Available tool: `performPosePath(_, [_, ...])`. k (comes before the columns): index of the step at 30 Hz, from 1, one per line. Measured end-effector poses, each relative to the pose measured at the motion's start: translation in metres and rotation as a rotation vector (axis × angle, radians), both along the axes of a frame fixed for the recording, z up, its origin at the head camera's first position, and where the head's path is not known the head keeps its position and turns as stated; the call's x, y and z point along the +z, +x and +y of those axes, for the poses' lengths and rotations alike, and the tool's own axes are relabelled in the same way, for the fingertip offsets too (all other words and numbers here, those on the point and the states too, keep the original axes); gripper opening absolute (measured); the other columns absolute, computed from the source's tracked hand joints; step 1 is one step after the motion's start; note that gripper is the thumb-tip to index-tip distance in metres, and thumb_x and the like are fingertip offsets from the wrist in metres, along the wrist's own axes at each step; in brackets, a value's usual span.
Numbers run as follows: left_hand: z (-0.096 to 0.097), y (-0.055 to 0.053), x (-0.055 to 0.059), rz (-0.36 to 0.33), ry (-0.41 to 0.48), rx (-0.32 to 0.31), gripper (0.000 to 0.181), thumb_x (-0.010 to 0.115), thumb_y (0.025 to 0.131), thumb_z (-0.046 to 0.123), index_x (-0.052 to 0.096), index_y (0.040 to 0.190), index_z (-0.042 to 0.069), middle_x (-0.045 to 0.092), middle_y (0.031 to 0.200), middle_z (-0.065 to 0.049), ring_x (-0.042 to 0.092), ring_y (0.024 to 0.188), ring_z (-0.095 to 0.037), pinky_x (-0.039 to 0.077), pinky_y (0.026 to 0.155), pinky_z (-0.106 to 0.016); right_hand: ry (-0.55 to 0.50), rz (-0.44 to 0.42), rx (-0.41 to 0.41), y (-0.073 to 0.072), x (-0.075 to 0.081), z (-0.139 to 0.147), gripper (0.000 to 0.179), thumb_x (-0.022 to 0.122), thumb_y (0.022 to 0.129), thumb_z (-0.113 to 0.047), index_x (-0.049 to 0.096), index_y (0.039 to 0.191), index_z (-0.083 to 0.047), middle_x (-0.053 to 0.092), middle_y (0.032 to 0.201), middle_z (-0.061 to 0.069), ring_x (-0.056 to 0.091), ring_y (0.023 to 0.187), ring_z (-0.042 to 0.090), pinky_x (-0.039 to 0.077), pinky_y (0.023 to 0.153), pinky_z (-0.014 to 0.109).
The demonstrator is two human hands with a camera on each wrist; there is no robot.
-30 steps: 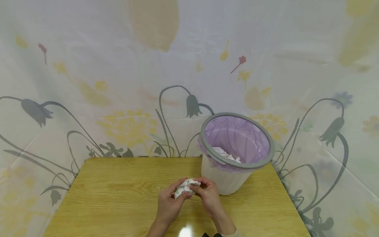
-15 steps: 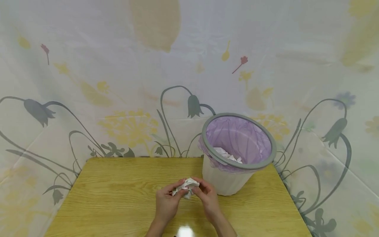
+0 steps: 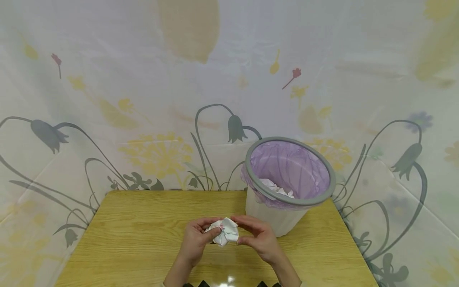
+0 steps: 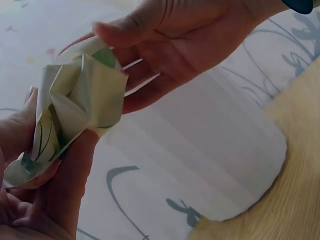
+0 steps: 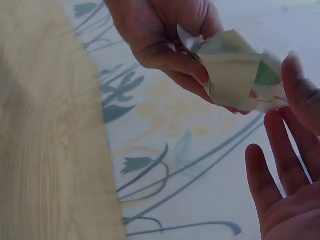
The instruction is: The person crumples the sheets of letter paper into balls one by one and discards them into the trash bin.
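A crumpled sheet of white paper (image 3: 227, 234) with coloured print is held up over the table in front of the bin. My left hand (image 3: 195, 241) grips it from the left, thumb on the near face. In the left wrist view the paper (image 4: 100, 90) shows folds and green marks. My right hand (image 3: 264, 241) is at its right side, thumb and forefinger spread apart at the edge. Seen from the right wrist, the right hand's fingers (image 5: 287, 165) are extended and spread, with the thumb right at the paper's edge (image 5: 272, 95).
A white bin (image 3: 267, 215) with a grey rim and purple liner stands on the wooden table (image 3: 150, 223), just behind my right hand. More crumpled paper (image 3: 274, 186) lies inside it. A flower-printed curtain (image 3: 161, 99) hangs behind the table.
Earlier both hands pinched and crumpled the paper together. Now the right hand's fingers have loosened and shifted right, while the left keeps hold and the paper shows a wider face.
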State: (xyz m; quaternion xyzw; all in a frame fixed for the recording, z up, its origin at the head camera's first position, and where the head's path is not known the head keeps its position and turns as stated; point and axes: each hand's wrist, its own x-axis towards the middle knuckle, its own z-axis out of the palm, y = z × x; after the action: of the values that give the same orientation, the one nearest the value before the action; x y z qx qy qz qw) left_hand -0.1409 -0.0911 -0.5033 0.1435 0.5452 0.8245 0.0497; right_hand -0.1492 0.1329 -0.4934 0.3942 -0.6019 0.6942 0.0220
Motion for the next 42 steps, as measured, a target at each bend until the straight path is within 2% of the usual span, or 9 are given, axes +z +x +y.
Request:
performPosePath(6, [-0.002, 0.000, -0.002, 0.026, 0.050, -0.083, 0.026, 0.066, 0.092, -0.004, 0.075, 0.110, 0.012, 0.075, 0.099, -0.004, 0.070, 0.084, -0.013, 0.058, 0.066, -0.025, 0.153, 0.197, -0.114, 0.003, 0.011, -0.002, 0.059, 0.082, 0.069, 0.003, 0.065, 0.126, 0.006, 0.064, 0.127, 0.023, 0.061, 0.119, 0.027, 0.049, 0.099, 0.037])
performPosePath(11, [-0.002, 0.000, -0.003, -0.009, 0.060, -0.122, 0.027, 0.063, 0.095, -0.002, 0.074, 0.111, 0.017, 0.074, 0.103, -0.002, 0.070, 0.089, -0.011, 0.057, 0.072, -0.023, 0.188, 0.245, -0.138, 0.009, 0.026, -0.007, 0.067, 0.084, 0.061, 0.009, 0.065, 0.126, 0.006, 0.065, 0.123, 0.024, 0.061, 0.120, 0.028, 0.048, 0.101, 0.035])
performPosePath(15, [-0.002, 0.001, -0.002, -0.061, 0.034, -0.120, 0.025, 0.062, 0.096, -0.002, 0.072, 0.113, 0.014, 0.074, 0.104, -0.002, 0.069, 0.090, -0.012, 0.057, 0.074, -0.023, 0.168, 0.280, -0.163, 0.013, 0.032, -0.010, 0.068, 0.082, 0.058, 0.018, 0.066, 0.123, 0.007, 0.066, 0.118, 0.026, 0.064, 0.115, 0.027, 0.051, 0.096, 0.035])
performPosePath(19, [0.001, 0.003, 0.000, -0.072, 0.009, -0.096, 0.021, 0.065, 0.094, -0.001, 0.071, 0.114, 0.004, 0.074, 0.103, -0.004, 0.070, 0.089, -0.014, 0.057, 0.073, -0.024, 0.102, 0.330, -0.163, 0.007, 0.019, -0.011, 0.065, 0.081, 0.059, 0.021, 0.068, 0.121, 0.007, 0.067, 0.114, 0.027, 0.066, 0.110, 0.028, 0.055, 0.091, 0.037])
performPosePath(25, [0.009, 0.002, 0.003, -0.039, -0.026, -0.005, 0.030, 0.067, 0.091, -0.004, 0.060, 0.115, -0.021, 0.074, 0.101, -0.003, 0.069, 0.089, -0.014, 0.057, 0.072, -0.023, 0.101, 0.409, -0.235, -0.002, 0.004, -0.012, 0.047, 0.081, 0.065, 0.016, 0.073, 0.110, 0.006, 0.070, 0.110, 0.023, 0.068, 0.104, 0.030, 0.057, 0.086, 0.035])
performPosePath(28, [0.010, 0.002, 0.003, -0.009, -0.059, 0.052, 0.034, 0.069, 0.089, -0.005, 0.057, 0.112, -0.026, 0.075, 0.100, -0.003, 0.069, 0.090, -0.014, 0.057, 0.072, -0.023, 0.121, 0.431, -0.266, -0.002, 0.003, -0.015, 0.033, 0.079, 0.070, 0.013, 0.075, 0.103, 0.006, 0.072, 0.107, 0.021, 0.069, 0.100, 0.030, 0.057, 0.083, 0.034])
performPosePath(37, [0.010, 0.004, 0.004, 0.029, -0.189, 0.158, 0.023, 0.071, 0.090, 0.001, 0.069, 0.106, -0.015, 0.074, 0.102, -0.013, 0.070, 0.094, -0.018, 0.058, 0.073, -0.026, 0.185, 0.508, -0.330, 0.000, 0.007, -0.023, 0.025, 0.078, 0.073, 0.011, 0.077, 0.098, 0.004, 0.074, 0.104, 0.016, 0.069, 0.097, 0.029, 0.057, 0.082, 0.030])
performPosePath(39, [0.007, 0.004, 0.008, 0.027, -0.237, 0.145, 0.022, 0.069, 0.092, 0.004, 0.071, 0.108, -0.011, 0.073, 0.106, -0.016, 0.069, 0.095, -0.018, 0.057, 0.074, -0.025, 0.195, 0.506, -0.345, 0.000, 0.007, -0.024, 0.026, 0.078, 0.074, 0.011, 0.077, 0.098, 0.004, 0.073, 0.105, 0.016, 0.069, 0.097, 0.029, 0.057, 0.082, 0.029])
performPosePath(42, [0.001, 0.005, 0.013, 0.043, -0.281, 0.052, 0.025, 0.063, 0.096, 0.004, 0.068, 0.118, -0.009, 0.068, 0.119, -0.021, 0.066, 0.100, -0.018, 0.056, 0.078, -0.026, 0.198, 0.462, -0.343, -0.001, 0.005, -0.022, 0.028, 0.079, 0.072, 0.013, 0.076, 0.099, 0.003, 0.073, 0.106, 0.017, 0.068, 0.097, 0.031, 0.057, 0.082, 0.029])
